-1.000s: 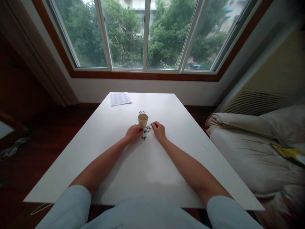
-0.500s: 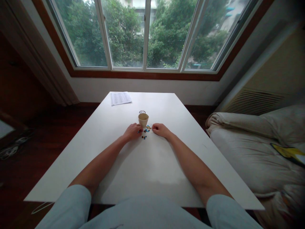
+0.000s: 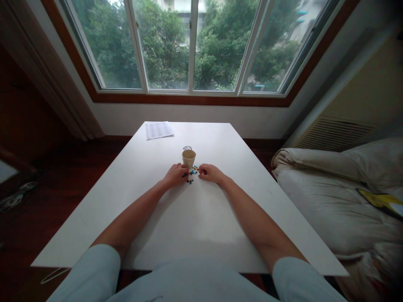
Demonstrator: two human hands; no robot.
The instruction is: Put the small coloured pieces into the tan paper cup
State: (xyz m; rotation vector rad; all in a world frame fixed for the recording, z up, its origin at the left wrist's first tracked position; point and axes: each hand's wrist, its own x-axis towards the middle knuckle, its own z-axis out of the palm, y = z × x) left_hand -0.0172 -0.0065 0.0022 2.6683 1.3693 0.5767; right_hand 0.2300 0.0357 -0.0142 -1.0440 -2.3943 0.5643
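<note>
On the white table (image 3: 195,218), a tan cup (image 3: 189,160) stands upright with its mouth facing up. Small blue, yellow and dark beads (image 3: 193,172) lie scattered in front of it. My left hand (image 3: 176,175) rests just left of the beads, close to the cup's base, its fingers curled together. Something small, blue and dark shows at those fingertips, too small to name. To the right of the beads is my right hand (image 3: 212,173), fingers closed in a pinch; whatever is inside is hidden. Behind the cup lies a thin dark loop (image 3: 187,148).
Printed papers (image 3: 159,130) lie at the table's far left corner. Beyond the table is a wall with a wide window (image 3: 192,50). A padded pale sofa (image 3: 317,201) stands along the right side, and cables (image 3: 19,196) lie on the floor at left.
My right hand has shifted slightly left, closer to the beads. My left hand stays almost in place, its fingertips slightly changed in position. The cup has not visibly moved on the table.
</note>
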